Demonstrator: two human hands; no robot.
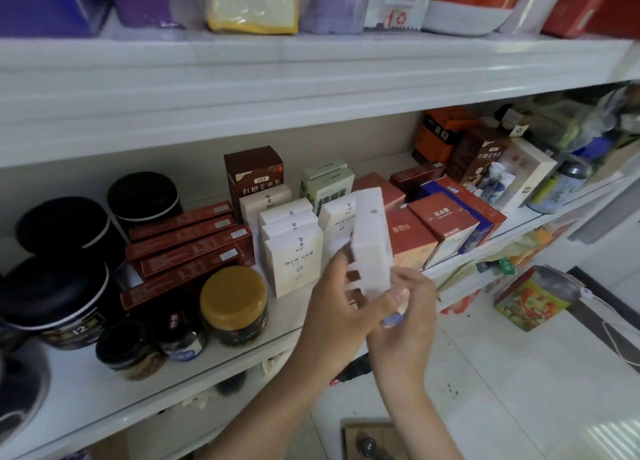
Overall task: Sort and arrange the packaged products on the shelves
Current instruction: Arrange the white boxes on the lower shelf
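Note:
I hold a white box (pixel 372 241) upright in front of the middle shelf (pixel 242 359). My left hand (pixel 334 310) grips its left side, fingers curled round the edge. My right hand (pixel 407 321) holds its lower right corner, thumb on the face. Behind it on the shelf stand matching white boxes (pixel 294 255) in a row, with one more (pixel 337 215) just left of the held box. Red-brown boxes (pixel 414 237) stand to the right.
Black tubs (pixel 62 227) and jars, one with a yellow lid (pixel 233 303), fill the shelf's left front. Flat red boxes (pixel 190 244) are stacked behind them. Bags and boxes line the top shelf (pixel 311 75). A colourful box (pixel 530 303) sits on the tiled floor at the right.

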